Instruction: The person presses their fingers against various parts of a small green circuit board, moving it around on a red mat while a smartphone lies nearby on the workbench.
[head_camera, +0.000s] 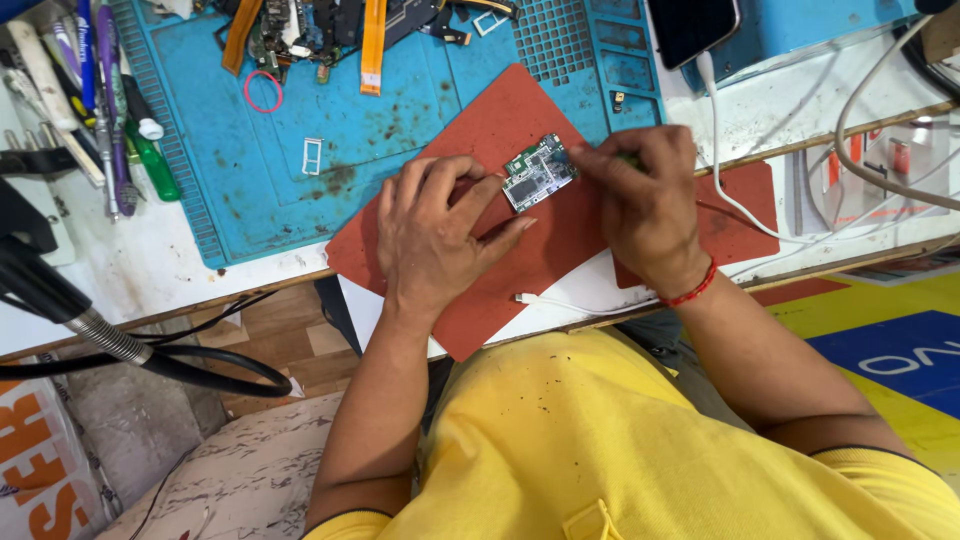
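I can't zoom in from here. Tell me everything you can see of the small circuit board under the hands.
The circuit board is small, green and roughly rectangular, with silvery metal shields and tiny parts on its upper face. It lies flat, turned at a slant, on the red mat that overlaps the blue work mat. The left hand steadies its left edge with the fingertips; the right hand is at its right edge, fingers pinched around something greenish, mostly hidden. No damage is discernible.

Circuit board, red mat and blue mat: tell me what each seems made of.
Circuit board: rigid green laminate, apparently fibreglass, carrying dull metal shields.
Red mat: thin matte sheet, perhaps rubber or fibre; it overhangs the bench edge unsupported.
Blue mat: likely moulded silicone, with matte, stained surface and ribbed compartments.
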